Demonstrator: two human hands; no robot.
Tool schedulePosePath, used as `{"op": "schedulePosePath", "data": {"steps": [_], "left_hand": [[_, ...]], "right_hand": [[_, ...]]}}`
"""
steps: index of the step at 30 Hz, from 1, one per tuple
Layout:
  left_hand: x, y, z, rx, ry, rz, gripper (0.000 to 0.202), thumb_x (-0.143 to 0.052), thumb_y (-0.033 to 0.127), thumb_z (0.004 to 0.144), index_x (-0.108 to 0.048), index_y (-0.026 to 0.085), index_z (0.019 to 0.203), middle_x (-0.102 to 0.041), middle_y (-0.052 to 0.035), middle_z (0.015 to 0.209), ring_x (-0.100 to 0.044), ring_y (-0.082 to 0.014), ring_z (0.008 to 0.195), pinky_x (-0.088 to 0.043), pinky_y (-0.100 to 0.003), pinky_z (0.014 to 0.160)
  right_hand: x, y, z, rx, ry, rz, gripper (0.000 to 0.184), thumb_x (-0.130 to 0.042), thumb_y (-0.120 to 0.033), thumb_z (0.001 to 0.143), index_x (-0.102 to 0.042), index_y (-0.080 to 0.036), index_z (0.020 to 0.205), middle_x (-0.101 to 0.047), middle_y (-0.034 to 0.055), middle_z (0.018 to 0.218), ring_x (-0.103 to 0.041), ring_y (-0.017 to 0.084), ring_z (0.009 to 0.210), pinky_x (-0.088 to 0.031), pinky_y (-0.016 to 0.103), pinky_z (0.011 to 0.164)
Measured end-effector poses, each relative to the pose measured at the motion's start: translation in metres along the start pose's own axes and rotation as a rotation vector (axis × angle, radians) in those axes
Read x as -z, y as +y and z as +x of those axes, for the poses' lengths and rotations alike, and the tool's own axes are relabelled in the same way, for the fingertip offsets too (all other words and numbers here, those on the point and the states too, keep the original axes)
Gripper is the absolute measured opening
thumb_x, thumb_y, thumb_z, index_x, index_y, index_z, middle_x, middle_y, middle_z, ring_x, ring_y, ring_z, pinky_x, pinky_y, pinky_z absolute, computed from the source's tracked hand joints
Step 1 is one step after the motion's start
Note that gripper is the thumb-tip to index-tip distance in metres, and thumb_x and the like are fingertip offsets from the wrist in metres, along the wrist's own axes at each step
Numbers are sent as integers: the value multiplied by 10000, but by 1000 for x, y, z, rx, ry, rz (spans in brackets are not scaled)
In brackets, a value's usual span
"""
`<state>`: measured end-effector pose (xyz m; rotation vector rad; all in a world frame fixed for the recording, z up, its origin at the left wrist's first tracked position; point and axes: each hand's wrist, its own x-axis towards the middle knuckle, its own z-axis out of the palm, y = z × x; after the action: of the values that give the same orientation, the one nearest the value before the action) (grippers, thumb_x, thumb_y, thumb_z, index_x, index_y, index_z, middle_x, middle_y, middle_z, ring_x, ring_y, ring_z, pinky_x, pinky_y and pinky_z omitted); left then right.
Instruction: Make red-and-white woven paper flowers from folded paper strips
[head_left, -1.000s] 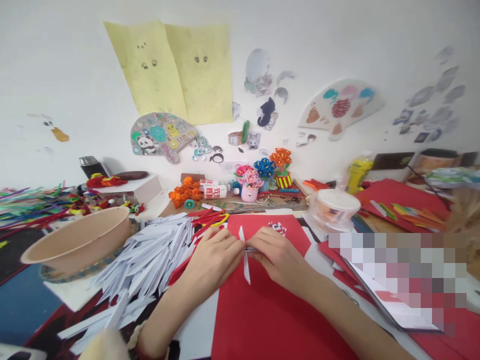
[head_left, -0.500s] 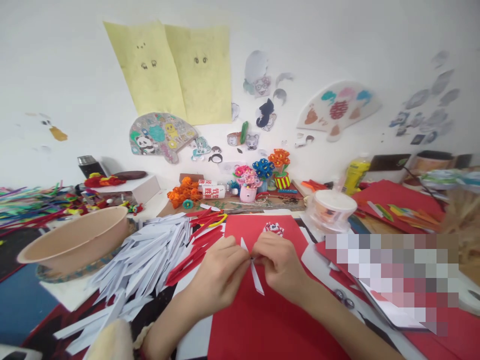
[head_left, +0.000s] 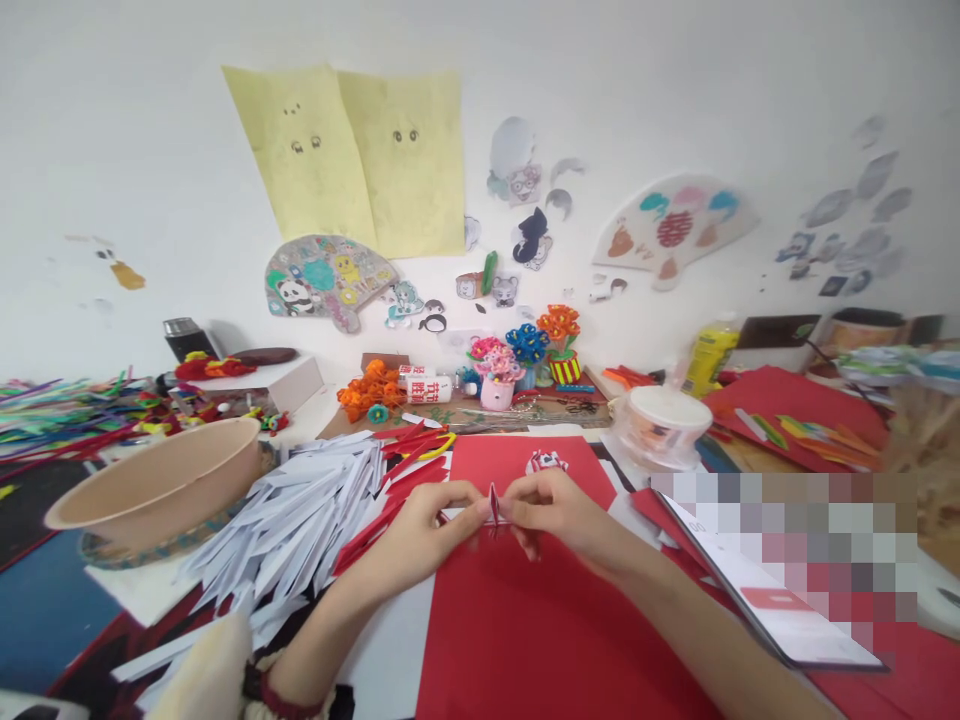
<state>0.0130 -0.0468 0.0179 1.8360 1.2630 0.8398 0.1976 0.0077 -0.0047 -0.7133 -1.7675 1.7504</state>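
Folded paper piece [head_left: 493, 503] | centred between facing fingertips [head_left: 481, 509] | left side pinched by left hand [head_left: 435, 522], right side by right hand [head_left: 568, 512] | held over red sheet [head_left: 540, 625]

- Over the near part of the red sheet [head_left: 540, 630], open room between the arms [head_left: 667, 590]
- Over its middle, left hand [head_left: 439, 515] and right hand [head_left: 555, 508], meeting at a folded paper [head_left: 493, 505], bar the way across
- Left of it, low white paper strips [head_left: 300, 520], then the higher-rimmed basin [head_left: 165, 485]
- Right of it, a low screen [head_left: 802, 640]
- Beyond its far edge, a pink pot [head_left: 496, 394] standing upright
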Motion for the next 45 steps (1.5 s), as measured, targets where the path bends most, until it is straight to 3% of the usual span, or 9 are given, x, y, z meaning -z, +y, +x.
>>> {"op": "schedulePosePath", "data": {"steps": [6, 9, 12, 16, 22, 28, 35, 40, 45], "left_hand": [[-8, -3, 0, 172, 17, -361, 312, -644, 427, 729, -563, 151, 607, -474, 29, 522, -397, -88, 485, -293, -219, 484], [-10, -6, 1, 214, -2, -375, 350, -622, 441, 751, -534, 150, 579, -459, 32, 492, -374, -79, 450, -255, -220, 458], [-7, -6, 1, 115, 40, -171, 379, -523, 469, 859, -581, 148, 668, -536, 10, 590, -460, -106, 536, -349, -231, 530], [-3, -3, -1, -150, 210, 224, 230, -607, 364, 858, -615, 204, 1024, -657, -13, 912, -560, -147, 769, -431, -251, 702], [0, -2, -3, -337, 187, 689, 170, -517, 333, 920, -594, 196, 984, -627, -50, 948, -576, -191, 861, -445, -290, 745], [-1, -11, 0, -248, 259, 947, 272, -355, 287, 975, -549, 180, 817, -604, -35, 836, -574, -170, 695, -390, -258, 603], [-1, -18, 1, -216, 285, 945, 349, -305, 322, 990, -548, 188, 778, -614, -4, 653, -559, -155, 573, -348, -250, 548], [2, -16, -3, -239, 267, 873, 323, -323, 351, 990, -565, 179, 862, -655, -21, 730, -606, -165, 643, -404, -255, 589], [4, -8, -8, -339, 231, 809, 245, -488, 417, 925, -539, 195, 1014, -698, -36, 918, -647, -176, 758, -441, -264, 634]], "right_hand": [[0, 5, 1, -173, -55, 140, 443, -769, -527, 623, -568, -138, 558, -556, -28, 475, -501, 72, 363, -346, 177, 355], [0, 5, 2, -249, -8, 185, 431, -769, -494, 623, -550, -137, 521, -539, -35, 439, -433, 41, 294, -277, 156, 290], [1, 2, 2, -268, 18, 264, 394, -727, -442, 686, -527, -146, 519, -501, -57, 412, -341, 14, 248, -198, 144, 247], [6, -3, 1, -312, -29, 364, 293, -603, -345, 807, -560, -144, 598, -424, -89, 364, -242, 3, 228, -166, 122, 233], [6, -2, 0, -371, 36, 341, 281, -481, -385, 911, -540, -173, 737, -423, -101, 370, -231, 10, 219, -153, 107, 241], [-3, 1, 3, -62, 157, 93, 398, -565, -575, 830, -522, -184, 773, -555, -55, 521, -501, 72, 371, -375, 160, 353], [0, 4, 5, 183, 130, 20, 465, -782, -402, 692, -556, -209, 1051, -642, -1, 858, -637, 148, 749, -528, 287, 701], [6, 9, 6, 270, 192, -113, 335, -775, -320, 715, -623, -188, 984, -669, 54, 994, -656, 186, 883, -526, 347, 838], [5, 10, 7, 316, 281, -234, 269, -705, -385, 782, -675, -185, 961, -715, 72, 944, -681, 208, 826, -551, 365, 795]]}}
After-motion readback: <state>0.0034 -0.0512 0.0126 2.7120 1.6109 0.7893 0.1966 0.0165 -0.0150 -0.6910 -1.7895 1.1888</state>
